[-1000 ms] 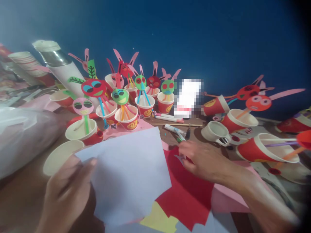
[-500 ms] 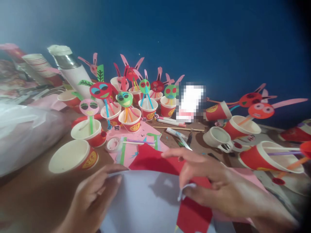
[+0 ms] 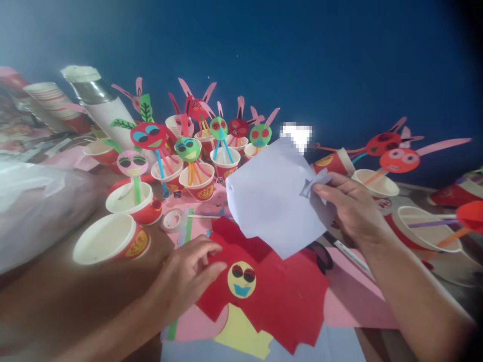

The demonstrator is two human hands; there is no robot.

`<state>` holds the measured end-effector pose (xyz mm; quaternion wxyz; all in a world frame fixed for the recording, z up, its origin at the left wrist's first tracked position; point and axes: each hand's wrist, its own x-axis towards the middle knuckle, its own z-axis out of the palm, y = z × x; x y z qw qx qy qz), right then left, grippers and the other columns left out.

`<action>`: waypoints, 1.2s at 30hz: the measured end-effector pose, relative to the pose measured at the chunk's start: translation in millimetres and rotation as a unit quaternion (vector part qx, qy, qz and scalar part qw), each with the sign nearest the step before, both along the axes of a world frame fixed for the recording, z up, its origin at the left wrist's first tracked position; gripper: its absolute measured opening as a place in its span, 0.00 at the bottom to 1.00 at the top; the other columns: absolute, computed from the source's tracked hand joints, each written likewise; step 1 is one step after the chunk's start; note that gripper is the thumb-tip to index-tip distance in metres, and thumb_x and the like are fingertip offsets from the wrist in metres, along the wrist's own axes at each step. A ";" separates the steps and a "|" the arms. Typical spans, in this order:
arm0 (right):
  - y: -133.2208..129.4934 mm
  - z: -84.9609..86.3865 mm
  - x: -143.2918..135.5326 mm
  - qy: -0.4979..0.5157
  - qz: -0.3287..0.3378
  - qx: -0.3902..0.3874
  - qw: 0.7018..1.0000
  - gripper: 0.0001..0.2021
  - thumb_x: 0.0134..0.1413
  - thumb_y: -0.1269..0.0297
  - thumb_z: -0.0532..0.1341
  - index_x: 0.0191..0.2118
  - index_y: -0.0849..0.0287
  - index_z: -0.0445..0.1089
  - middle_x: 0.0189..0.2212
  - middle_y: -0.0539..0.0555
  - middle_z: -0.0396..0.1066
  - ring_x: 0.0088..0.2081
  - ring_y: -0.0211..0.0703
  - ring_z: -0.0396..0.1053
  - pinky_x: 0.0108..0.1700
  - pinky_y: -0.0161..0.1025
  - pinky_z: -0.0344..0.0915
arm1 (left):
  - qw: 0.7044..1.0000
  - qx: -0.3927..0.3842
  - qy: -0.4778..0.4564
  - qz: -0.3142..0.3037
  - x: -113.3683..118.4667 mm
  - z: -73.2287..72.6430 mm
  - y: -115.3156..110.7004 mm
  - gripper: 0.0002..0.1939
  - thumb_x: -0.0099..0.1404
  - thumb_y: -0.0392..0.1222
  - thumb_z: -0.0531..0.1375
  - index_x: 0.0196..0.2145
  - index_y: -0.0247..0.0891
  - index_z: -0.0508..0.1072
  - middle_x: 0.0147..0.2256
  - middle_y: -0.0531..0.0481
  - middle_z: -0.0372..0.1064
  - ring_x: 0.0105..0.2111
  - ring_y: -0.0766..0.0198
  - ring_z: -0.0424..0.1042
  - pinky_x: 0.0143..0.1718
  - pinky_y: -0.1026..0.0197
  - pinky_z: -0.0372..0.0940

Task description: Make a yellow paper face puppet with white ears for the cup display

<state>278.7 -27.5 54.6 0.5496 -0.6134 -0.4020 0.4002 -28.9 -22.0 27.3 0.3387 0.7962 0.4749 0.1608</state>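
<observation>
My right hand [image 3: 350, 206] pinches a pale bluish-white sheet of paper [image 3: 275, 196] by its right edge, holding it up off the table. The sheet hides part of what stands behind it. Over the left side of a red paper sheet [image 3: 287, 291] hovers my left hand [image 3: 192, 271], its fingers loosely curled and apart, with nothing in them. A round yellow paper face [image 3: 241, 280] with dark eyes and a blue mouth lies on the red sheet. Below it rests a cut yellow paper scrap [image 3: 245, 334].
Red-and-white paper cups [image 3: 198, 182] with paper faces on coloured stems stand along the back. A bare cup [image 3: 105, 241] and a plastic bag [image 3: 41, 211] are at left. More cups [image 3: 426, 229] are at right. A tall flask [image 3: 109, 120] leans behind, before a blue wall.
The pale sheet was low between both hands; my right hand has lifted it up and right. My left hand has let go of it. The yellow face and scrap have come into view.
</observation>
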 end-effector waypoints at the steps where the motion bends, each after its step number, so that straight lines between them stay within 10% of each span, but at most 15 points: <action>1: 1.5 -1.2 -0.4 0.003 -0.003 -0.002 1.000 0.06 0.47 0.60 0.64 0.31 0.54 0.68 0.23 0.46 0.68 0.23 0.35 0.65 0.23 0.32 0.61 | 0.999 0.028 0.024 -0.012 3.4 -1.6 -1.6 0.11 0.60 0.46 0.57 0.39 0.41 0.72 0.34 0.49 0.72 0.31 0.62 0.71 0.31 0.62 0.68; 10: 3.4 -6.5 -6.7 -0.024 0.031 -0.028 0.999 0.05 0.48 0.59 0.63 0.29 0.53 0.69 0.22 0.46 0.68 0.22 0.36 0.65 0.22 0.33 0.61 | 0.964 0.159 0.168 -0.134 20.3 -13.6 -5.2 0.15 0.57 0.47 0.60 0.42 0.41 0.70 0.40 0.44 0.68 0.42 0.51 0.67 0.44 0.48 0.62; 36: 5.5 -12.4 -17.5 -0.017 0.105 -0.075 0.991 0.07 0.49 0.59 0.63 0.33 0.56 0.70 0.26 0.46 0.69 0.25 0.33 0.64 0.26 0.31 0.59 | 0.972 -0.010 0.179 -0.150 37.4 -1.1 -12.3 0.15 0.53 0.33 0.54 0.40 0.43 0.68 0.39 0.48 0.70 0.41 0.54 0.67 0.41 0.55 0.61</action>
